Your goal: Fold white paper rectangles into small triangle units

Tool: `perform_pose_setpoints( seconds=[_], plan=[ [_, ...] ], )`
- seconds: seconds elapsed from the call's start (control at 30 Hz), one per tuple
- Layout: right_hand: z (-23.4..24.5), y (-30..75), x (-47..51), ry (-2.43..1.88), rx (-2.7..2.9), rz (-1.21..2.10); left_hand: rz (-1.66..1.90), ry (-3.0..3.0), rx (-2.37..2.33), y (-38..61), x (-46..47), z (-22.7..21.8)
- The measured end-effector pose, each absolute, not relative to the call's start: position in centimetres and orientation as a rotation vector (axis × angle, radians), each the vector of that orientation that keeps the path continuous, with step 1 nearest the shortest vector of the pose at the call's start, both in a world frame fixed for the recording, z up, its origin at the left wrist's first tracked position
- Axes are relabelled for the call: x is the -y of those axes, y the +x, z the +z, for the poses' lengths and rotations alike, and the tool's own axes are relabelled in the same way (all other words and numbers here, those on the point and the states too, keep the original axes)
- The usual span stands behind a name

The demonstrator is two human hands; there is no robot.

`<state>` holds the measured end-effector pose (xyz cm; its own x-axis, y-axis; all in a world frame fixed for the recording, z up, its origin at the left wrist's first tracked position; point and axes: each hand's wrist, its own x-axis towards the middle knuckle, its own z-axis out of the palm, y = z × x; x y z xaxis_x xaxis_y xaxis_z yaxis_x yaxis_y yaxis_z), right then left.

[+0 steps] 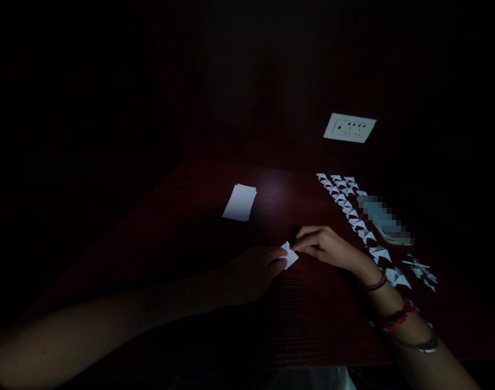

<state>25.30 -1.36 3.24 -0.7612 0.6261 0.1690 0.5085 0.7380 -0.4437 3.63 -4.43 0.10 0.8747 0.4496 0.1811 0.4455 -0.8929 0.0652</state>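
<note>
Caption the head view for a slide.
Left hand and right hand meet at a small folded paper on a dark red table, with rows of folded white pieces alongside.

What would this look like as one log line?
left hand: on small white paper | right hand: at its edge | nearby: paper stack, folded pieces, wall socket

The left arm (121, 319) reaches in low from the counter's (199, 211) left side, its hand (253, 271) shadowed, finger and thumb pointing right. The right arm (414, 336) crosses the near edge; its hand (324, 246) arches, wrist bent leftward, fingertips angled down just beside the left hand's.
</note>
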Motion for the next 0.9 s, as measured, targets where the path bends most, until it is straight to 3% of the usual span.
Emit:
perform_pose_setpoints(
  seconds=[0.4, 0.9],
  plan=[
    [3.6, 24.9, 2.5, -0.962, 2.873, 0.242, 0.305, 3.017, -0.675, 3.7, 4.1, 0.0],
    [4.0, 24.9, 2.8, -0.996, 2.927, 0.131, 0.286, 2.994, -0.677, 3.4, 3.7, 0.6]
  ],
)
